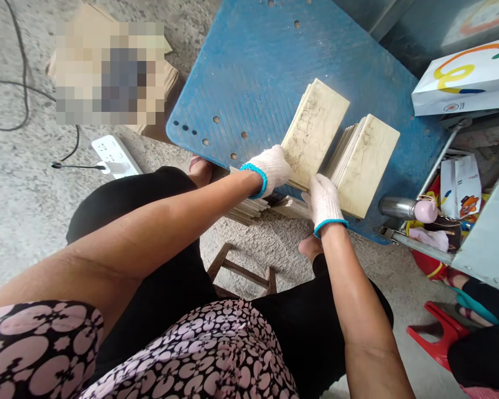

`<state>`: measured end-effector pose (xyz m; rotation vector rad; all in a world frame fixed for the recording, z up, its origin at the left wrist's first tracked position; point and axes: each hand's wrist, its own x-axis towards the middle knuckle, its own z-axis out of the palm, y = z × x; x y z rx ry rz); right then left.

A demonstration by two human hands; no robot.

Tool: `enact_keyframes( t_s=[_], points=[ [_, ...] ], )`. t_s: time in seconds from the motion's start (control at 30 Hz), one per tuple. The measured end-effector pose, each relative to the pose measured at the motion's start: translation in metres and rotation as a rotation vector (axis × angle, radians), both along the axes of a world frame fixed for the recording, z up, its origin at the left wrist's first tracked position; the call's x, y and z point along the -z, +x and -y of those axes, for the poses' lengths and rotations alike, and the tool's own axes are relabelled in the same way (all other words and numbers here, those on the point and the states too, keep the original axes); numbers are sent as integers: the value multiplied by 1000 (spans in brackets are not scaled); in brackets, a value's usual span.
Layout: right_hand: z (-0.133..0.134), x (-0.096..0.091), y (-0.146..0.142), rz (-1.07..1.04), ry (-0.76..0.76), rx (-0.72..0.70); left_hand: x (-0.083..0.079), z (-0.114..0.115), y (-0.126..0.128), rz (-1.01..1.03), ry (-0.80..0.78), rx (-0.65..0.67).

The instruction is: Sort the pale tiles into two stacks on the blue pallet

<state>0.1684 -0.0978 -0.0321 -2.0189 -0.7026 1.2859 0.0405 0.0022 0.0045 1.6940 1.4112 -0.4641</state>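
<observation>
On the blue tabletop (258, 72) lie two stacks of thin pale wooden boards. My left hand (272, 166), in a white knitted glove with a blue cuff, grips the lower left corner of the left stack (316, 133). At that stack's lower right corner is my right hand (324, 199), gloved the same way, with its fingers against the boards. The right stack (368, 166) leans, its layers fanned out along the left side, close beside my right hand. Some fingertips of both hands are hidden. Below the table edge, more boards (249, 209) show partly.
A steel flask (399, 207) with a pink cap lies at the table's right edge. Beyond stand a white paper bag (466, 77) and a red stool (441, 335) near another person's legs. A power strip (114, 155) with a cable sits on the floor at left. A wooden stool (245, 271) is below me.
</observation>
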Motion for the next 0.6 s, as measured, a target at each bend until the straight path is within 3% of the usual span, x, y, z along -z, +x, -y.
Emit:
enact_keyframes(
  t_s=[0.13, 0.37, 0.6],
  points=[
    [0, 4, 2, -64, 10, 104, -5, 0, -1, 6, 4, 11],
    [-3, 6, 6, -47, 12, 135, -18, 1, -1, 36, -25, -37],
    [-11, -15, 16, 96, 24, 86, -7, -6, -12, 88, 25, -128]
  ],
)
